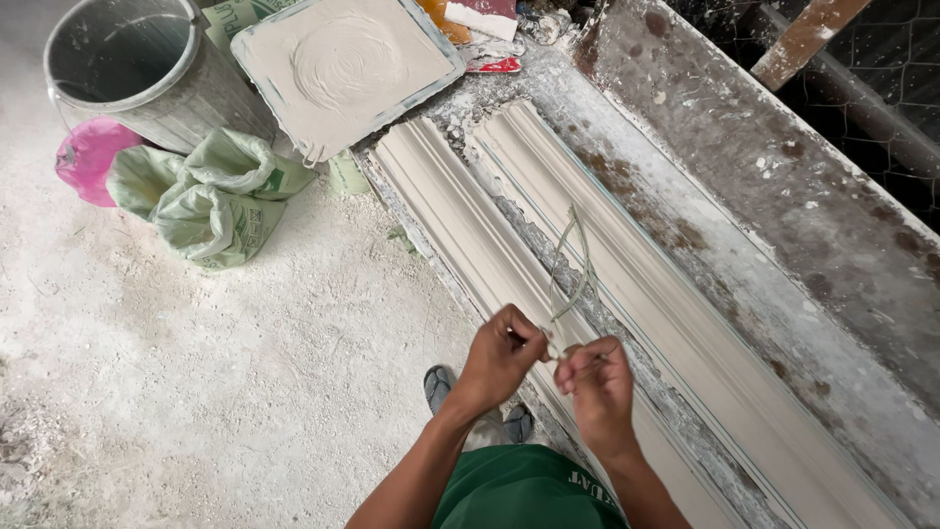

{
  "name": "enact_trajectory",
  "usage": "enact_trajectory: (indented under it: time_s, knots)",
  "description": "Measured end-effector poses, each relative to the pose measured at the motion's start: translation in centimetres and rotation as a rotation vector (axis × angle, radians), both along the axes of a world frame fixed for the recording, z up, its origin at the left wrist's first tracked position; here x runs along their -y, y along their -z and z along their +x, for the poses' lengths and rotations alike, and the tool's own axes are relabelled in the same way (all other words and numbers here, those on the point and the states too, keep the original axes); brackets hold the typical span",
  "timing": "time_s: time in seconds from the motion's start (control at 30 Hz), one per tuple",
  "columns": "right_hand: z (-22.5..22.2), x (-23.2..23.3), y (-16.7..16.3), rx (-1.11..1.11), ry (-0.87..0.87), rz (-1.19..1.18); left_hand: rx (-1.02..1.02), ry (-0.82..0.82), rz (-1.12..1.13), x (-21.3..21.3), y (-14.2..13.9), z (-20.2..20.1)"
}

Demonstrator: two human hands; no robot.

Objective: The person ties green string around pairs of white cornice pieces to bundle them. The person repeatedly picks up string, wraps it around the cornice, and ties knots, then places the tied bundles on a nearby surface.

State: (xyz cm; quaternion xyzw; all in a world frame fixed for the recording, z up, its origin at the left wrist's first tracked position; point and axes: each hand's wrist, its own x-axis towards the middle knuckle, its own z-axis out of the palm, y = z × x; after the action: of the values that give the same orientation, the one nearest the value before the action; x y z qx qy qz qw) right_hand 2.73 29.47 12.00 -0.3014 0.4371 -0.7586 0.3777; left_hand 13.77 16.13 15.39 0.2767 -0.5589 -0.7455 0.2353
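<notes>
Both hands are up in front of the person's chest, working one thin strand of pale fibre (pixel 573 269). The left hand (pixel 501 355) has its fingers (pixel 524 328) pinched tight on the near end of the strand. The right hand (pixel 599 385) is closed in a loose fist just beside it, fingers curled on the same strand. From the hands it loops up and hangs over the two long plaster mouldings (pixel 627 294) below.

The fibre looks nearly weightless and quite limp; it bends under its own weight and holds a soft curve. I judge it rough and dry, not slippery, but liable to fray or pull apart if tugged hard, so a fingertip pinch close to the ends, as now, seems the right hold.

The mouldings are another matter: long, stepped in profile, matt cream, lying side by side on a crusted, plaster-splashed surface (pixel 744 167). They look stiff, heavy and brittle.

On the dusty white floor (pixel 196 372) stands a grey bucket (pixel 137 64) caked in dried plaster, with a square tray (pixel 262 44) of smooth wet plaster swirled in the middle next to it. Crumpled pale green sacks (pixel 211 191) slump beside the bucket, with something pink (pixel 83 157) behind them.
</notes>
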Motion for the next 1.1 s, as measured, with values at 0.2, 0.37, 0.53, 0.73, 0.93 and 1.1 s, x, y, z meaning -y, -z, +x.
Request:
enact_trajectory:
  time_s: [0.2, 0.37, 0.53, 0.73, 0.93, 1.1]
  knots:
    - [0.2, -1.4, 0.9, -0.229, -0.043, 0.211, 0.118, -0.261, -0.161, -0.1, 4.8, -2.5]
    - [-1.0, -2.0, 2.0, -0.347, -0.034, 0.369, 0.206, -0.130, -0.414, 1.7, 6.3, -2.7]
    - [-4.3, 0.3, 4.7, 0.035, 0.125, 0.369, 0.024, 0.469, -0.101, 6.2, 6.6, -0.1]
    - [-7.8, 3.5, 5.8, 0.168, 0.099, 0.541, -0.001, 0.666, 0.181, 10.3, 7.8, -1.3]
    - [-11.2, 10.1, 6.5, -0.074, 0.145, 0.833, 0.156, 0.053, 0.239, 16.2, 11.3, -4.4]
    - [-10.7, 15.6, 8.4, -0.954, 0.085, 0.916, 0.297, -0.241, 0.218, 18.8, 13.2, -6.7]
